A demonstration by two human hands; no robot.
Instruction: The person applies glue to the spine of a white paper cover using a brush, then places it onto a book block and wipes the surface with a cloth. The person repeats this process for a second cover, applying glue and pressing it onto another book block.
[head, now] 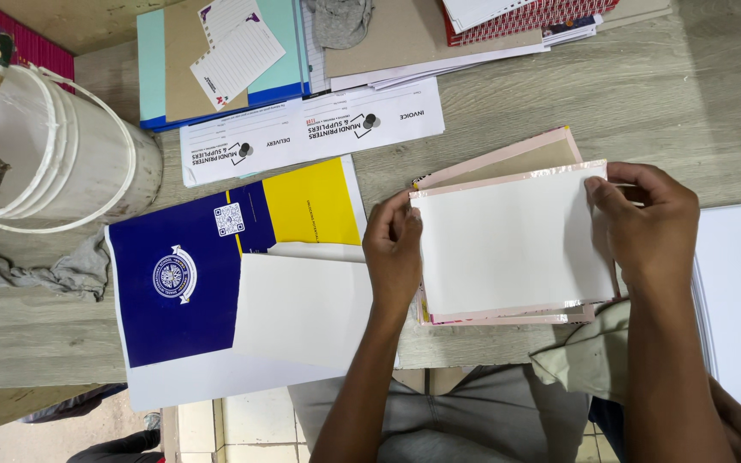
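Head view: both hands grip a pad (pixel 512 244) of sheets, white on top with pink edges, lying on the grey wooden surface (pixel 671 94). Left hand (pixel 394 249) pinches the pad's left edge; right hand (pixel 645 227) pinches its upper right corner. Just left of the pad lies a blue and yellow cover (pixel 216 274) with a white sheet (pixel 302 309) over it. A white bucket (pixel 53 154) stands far left, a grey rag (pixel 36 270) beside it.
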